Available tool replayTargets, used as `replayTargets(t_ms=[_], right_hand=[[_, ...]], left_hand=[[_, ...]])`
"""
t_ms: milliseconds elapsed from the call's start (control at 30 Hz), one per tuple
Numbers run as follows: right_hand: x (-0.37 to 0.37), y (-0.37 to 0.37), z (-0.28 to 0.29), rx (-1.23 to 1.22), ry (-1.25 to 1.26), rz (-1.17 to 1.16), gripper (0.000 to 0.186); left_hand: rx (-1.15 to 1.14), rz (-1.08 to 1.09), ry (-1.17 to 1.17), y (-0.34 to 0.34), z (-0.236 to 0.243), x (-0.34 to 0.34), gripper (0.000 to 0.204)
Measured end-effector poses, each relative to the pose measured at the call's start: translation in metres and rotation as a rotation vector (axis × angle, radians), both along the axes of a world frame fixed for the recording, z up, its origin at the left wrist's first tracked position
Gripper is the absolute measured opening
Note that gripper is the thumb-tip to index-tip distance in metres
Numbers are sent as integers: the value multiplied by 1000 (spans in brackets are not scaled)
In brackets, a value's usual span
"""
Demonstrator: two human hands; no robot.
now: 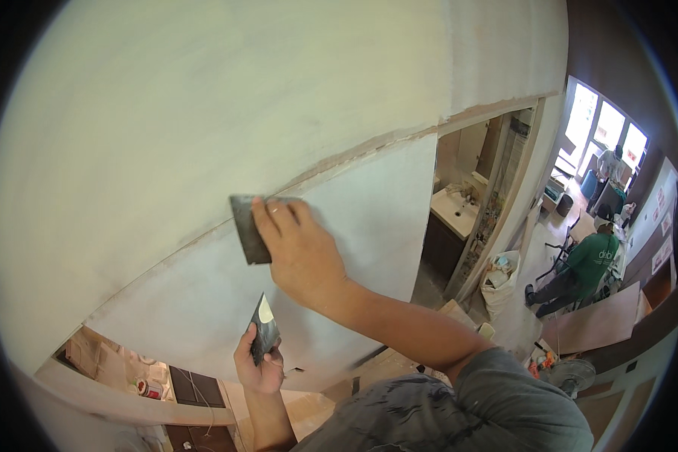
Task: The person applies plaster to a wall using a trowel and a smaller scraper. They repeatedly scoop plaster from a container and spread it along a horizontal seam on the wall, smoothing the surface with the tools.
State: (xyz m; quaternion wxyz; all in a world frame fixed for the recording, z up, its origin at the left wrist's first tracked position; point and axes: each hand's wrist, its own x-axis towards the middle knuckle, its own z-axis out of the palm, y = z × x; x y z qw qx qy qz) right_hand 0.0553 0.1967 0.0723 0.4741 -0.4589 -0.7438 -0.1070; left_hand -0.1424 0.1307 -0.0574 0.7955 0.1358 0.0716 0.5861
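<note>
My right hand (300, 252) presses a dark, flat putty knife (247, 232) to the wall, fingers spread over its blade. The blade lies across the rough seam (339, 160) between the cream upper wall (241, 90) and the paler lower panel (369, 226). Lower down and to the left, my left hand (260, 367) grips a second putty knife (263, 343), its blade pointing up. A dab of cream putty (266, 310) sits on that blade. The left hand is apart from the wall seam and below the right one.
Right of the panel, a doorway shows a white washbasin (457, 215). A filled white sack (499, 282) stands outside it. Farther right, a person in a green shirt (591, 260) bends over, with another person (610, 166) near bright windows. A fan (571, 374) stands at lower right.
</note>
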Motion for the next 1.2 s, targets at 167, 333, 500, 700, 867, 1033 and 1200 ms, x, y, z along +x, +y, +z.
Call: replayTargets(t_ms=[167,333,500,700,867,1033,1200], right_hand=[[19,-33,8,-105,-137,191,57],[61,-71,-21,-89,543,609,44],[61,-77,-45,236,255,581,55],[100,-63,-62,-71,-195,322,73],[155,-61,-39,-31,-247,325,57],[171,-80,36,-6,-500,498,42],[166,-80,30,-22,-624,488,48]], left_hand=[[-55,149,90,-16,28,12,30],[-111,194,138,-22,53,53,25],[-94,148,196,-27,74,82,23],[-17,171,306,-33,83,85,25],[178,56,560,-35,89,74,36],[251,-61,709,-30,97,73,40],[223,-94,749,-30,105,80,38]])
